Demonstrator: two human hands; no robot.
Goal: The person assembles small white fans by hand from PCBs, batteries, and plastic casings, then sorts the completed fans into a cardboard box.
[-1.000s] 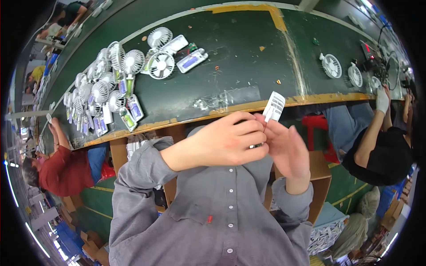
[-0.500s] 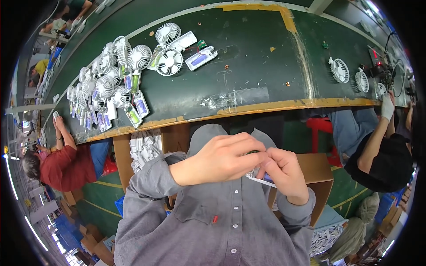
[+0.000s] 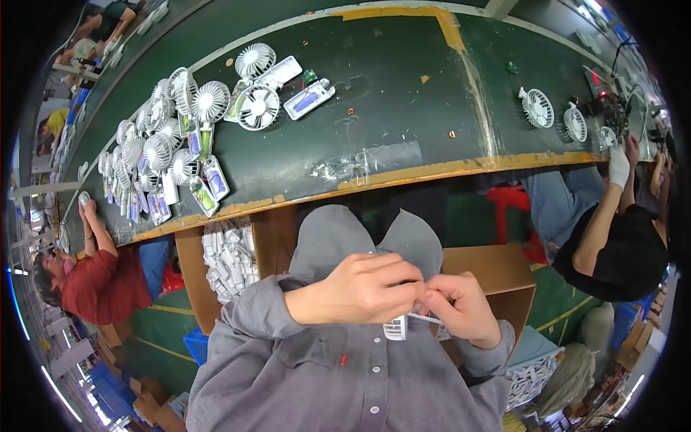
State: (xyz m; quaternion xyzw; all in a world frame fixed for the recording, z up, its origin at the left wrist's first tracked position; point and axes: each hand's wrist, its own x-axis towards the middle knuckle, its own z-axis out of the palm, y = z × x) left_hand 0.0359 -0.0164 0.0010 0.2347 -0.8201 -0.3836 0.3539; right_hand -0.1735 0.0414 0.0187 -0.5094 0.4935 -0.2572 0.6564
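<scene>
My left hand (image 3: 367,289) and my right hand (image 3: 463,308) meet in front of my lap, both closed around a small white handheld fan (image 3: 395,328). Its slatted white grille shows below the left fingers, and a thin white edge sticks out beneath the right thumb. The fingers hide most of the fan. On the bench to the left lies a heap of similar white handheld fans (image 3: 157,153), several with opened handles that show purple or green batteries. One opened handle (image 3: 309,99) with a purple battery and a green circuit board lies right of the heap.
The dark green bench (image 3: 403,86) spans the far side. Two white fan heads (image 3: 538,108) lie at its right end near a machine. Cardboard boxes (image 3: 489,270) flank my knees; the left one holds white parts (image 3: 230,259). Co-workers sit at left (image 3: 108,281) and right (image 3: 604,252).
Both hands have moved lower, toward my lap. The white grille now shows below the left fingers; the green board and purple battery seen between the hands before are hidden.
</scene>
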